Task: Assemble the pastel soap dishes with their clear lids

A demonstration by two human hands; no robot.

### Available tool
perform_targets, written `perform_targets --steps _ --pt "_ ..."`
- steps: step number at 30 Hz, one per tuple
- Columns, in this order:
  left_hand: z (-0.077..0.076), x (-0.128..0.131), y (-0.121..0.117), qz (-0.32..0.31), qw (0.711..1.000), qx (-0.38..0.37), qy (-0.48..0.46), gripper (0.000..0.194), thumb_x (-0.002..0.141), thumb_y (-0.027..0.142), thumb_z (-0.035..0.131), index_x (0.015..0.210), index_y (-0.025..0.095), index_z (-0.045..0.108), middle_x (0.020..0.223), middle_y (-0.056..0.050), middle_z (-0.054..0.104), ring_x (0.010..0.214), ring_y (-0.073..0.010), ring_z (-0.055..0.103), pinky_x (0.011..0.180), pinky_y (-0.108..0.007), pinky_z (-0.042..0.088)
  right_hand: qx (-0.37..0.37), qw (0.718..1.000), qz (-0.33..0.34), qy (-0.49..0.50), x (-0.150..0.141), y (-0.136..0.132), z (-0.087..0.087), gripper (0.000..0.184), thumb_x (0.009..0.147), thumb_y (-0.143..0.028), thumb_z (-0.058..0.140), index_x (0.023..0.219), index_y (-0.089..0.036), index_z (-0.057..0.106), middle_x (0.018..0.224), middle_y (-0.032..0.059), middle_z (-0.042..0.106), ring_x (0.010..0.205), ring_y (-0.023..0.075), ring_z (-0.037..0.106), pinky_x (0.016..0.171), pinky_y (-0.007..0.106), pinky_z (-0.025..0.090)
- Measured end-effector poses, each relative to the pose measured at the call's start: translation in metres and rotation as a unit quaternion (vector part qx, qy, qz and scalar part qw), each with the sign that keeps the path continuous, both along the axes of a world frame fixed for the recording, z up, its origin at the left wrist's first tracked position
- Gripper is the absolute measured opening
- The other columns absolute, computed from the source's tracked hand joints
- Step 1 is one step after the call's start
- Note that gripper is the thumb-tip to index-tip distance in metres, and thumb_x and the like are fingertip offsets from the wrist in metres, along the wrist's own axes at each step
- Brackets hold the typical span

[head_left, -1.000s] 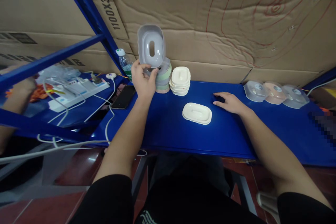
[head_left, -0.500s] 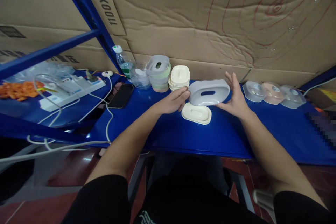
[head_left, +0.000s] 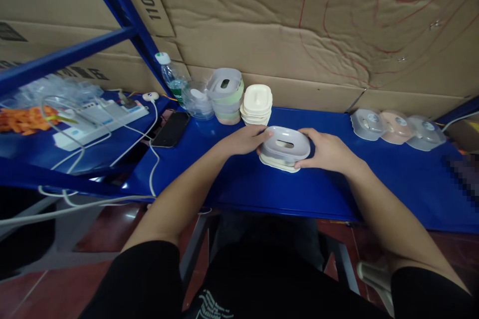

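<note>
Both hands hold a grey oval lid with a slot (head_left: 286,142), set down over a cream oval tray (head_left: 281,163) on the blue shelf (head_left: 239,184). My left hand (head_left: 245,140) grips the lid's left end. My right hand (head_left: 325,149) is wrapped round its right end. Behind them stands a stack of grey and green lids (head_left: 225,94) and a stack of cream trays (head_left: 256,103).
Three clear domed covers (head_left: 394,127) lie at the right. A black phone (head_left: 172,128), a water bottle (head_left: 169,76), a clear container (head_left: 196,100), a white power strip (head_left: 99,118) with cables and orange pieces (head_left: 23,118) are at the left. Cardboard backs the shelf.
My left hand took a grey lid off the stack and brought it right. My right hand rose to meet it. Both hands then lowered it onto the cream tray.
</note>
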State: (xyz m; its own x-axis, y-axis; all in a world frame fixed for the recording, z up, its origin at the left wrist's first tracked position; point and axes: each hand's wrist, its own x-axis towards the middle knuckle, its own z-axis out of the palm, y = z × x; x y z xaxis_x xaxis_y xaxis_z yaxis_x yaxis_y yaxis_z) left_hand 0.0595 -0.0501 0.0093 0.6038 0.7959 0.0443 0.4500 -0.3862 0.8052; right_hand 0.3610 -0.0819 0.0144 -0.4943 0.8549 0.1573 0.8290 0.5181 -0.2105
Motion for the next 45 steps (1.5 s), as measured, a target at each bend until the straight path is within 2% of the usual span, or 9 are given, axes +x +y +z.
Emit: perform_targets --steps 3,5,10,17,21,24,27,35,45 --pt "-0.001 0.005 -0.004 0.029 0.988 0.046 0.145 0.047 0.108 0.052 0.037 0.109 0.018 0.071 0.081 -0.007 0.077 0.081 -0.0235 0.074 0.076 -0.035 0.055 0.01 0.999 0.005 -0.045 -0.006 -0.007 0.002 0.109 0.068 -0.085 0.08 0.155 -0.026 0.052 0.134 0.0139 0.076 0.111 0.0451 0.076 0.09 0.055 0.061" --pt "-0.003 0.01 -0.005 0.042 0.971 0.076 0.222 0.049 0.108 0.049 0.035 0.121 0.018 0.07 0.104 -0.011 0.08 0.101 -0.0281 0.075 0.087 -0.039 0.054 -0.011 0.997 0.018 -0.074 -0.009 -0.01 0.003 0.106 0.069 -0.086 0.078 0.151 -0.023 0.056 0.129 0.0155 0.077 0.111 0.0453 0.075 0.09 0.055 0.06" --pt "-0.015 0.018 -0.003 0.03 0.946 0.089 0.31 0.054 0.108 0.048 0.033 0.14 0.017 0.062 0.132 -0.017 0.074 0.117 -0.0351 0.071 0.095 -0.046 0.052 -0.048 0.994 0.036 -0.092 -0.012 -0.007 -0.008 0.1 0.065 -0.087 0.08 0.137 -0.02 0.064 0.123 0.0172 0.076 0.113 0.0455 0.072 0.091 0.057 0.059" --pt "-0.018 0.013 0.002 0.059 0.944 0.139 0.292 0.051 0.105 0.058 0.046 0.128 0.019 0.07 0.115 -0.013 0.079 0.105 -0.0318 0.073 0.087 -0.041 0.053 -0.018 0.996 0.07 -0.045 0.0 0.014 -0.034 0.116 0.073 -0.086 0.076 0.161 -0.017 0.047 0.15 0.0225 0.063 0.127 0.0489 0.065 0.103 0.065 0.054" --pt "-0.002 -0.015 0.013 0.179 0.939 0.252 0.151 0.044 0.103 0.055 0.055 0.124 0.021 0.073 0.089 -0.007 0.077 0.088 -0.025 0.072 0.082 -0.038 0.051 -0.025 0.995 0.088 -0.032 0.007 0.022 -0.039 0.114 0.078 -0.082 0.075 0.166 -0.018 0.041 0.16 0.0217 0.056 0.129 0.0475 0.064 0.105 0.062 0.054" --pt "0.013 -0.059 0.025 0.379 0.847 0.374 0.01 0.035 0.105 0.048 0.053 0.11 0.02 0.073 0.098 -0.008 0.074 0.094 -0.0241 0.068 0.092 -0.043 0.05 -0.031 0.995 0.094 -0.015 0.009 0.026 -0.041 0.112 0.079 -0.08 0.076 0.167 -0.02 0.041 0.162 0.0198 0.055 0.132 0.0476 0.063 0.106 0.063 0.053" --pt "0.021 -0.105 0.036 0.508 0.746 0.431 -0.017 0.034 0.101 0.05 0.06 0.11 0.02 0.072 0.124 -0.012 0.068 0.127 -0.0315 0.056 0.112 -0.055 0.039 -0.032 0.995 0.096 -0.01 0.01 0.028 -0.043 0.112 0.079 -0.08 0.076 0.168 -0.021 0.04 0.163 0.0192 0.054 0.133 0.0472 0.063 0.108 0.064 0.052" --pt "0.002 -0.133 0.057 0.529 0.815 0.209 0.115 0.053 0.087 0.046 0.067 0.137 0.031 0.07 0.168 -0.01 0.045 0.156 -0.0433 0.033 0.125 -0.065 0.025 -0.044 0.995 0.091 -0.012 0.01 0.028 -0.041 0.111 0.08 -0.077 0.077 0.168 -0.021 0.039 0.162 0.0194 0.055 0.132 0.0462 0.064 0.107 0.063 0.053" --pt "0.007 -0.128 0.045 0.499 0.811 0.252 0.171 0.061 0.087 0.046 0.07 0.145 0.027 0.064 0.167 -0.014 0.047 0.153 -0.0432 0.039 0.126 -0.063 0.02 -0.034 0.994 0.099 -0.017 0.011 0.029 -0.043 0.109 0.082 -0.077 0.074 0.169 -0.021 0.037 0.163 0.019 0.054 0.134 0.0465 0.062 0.107 0.063 0.053"
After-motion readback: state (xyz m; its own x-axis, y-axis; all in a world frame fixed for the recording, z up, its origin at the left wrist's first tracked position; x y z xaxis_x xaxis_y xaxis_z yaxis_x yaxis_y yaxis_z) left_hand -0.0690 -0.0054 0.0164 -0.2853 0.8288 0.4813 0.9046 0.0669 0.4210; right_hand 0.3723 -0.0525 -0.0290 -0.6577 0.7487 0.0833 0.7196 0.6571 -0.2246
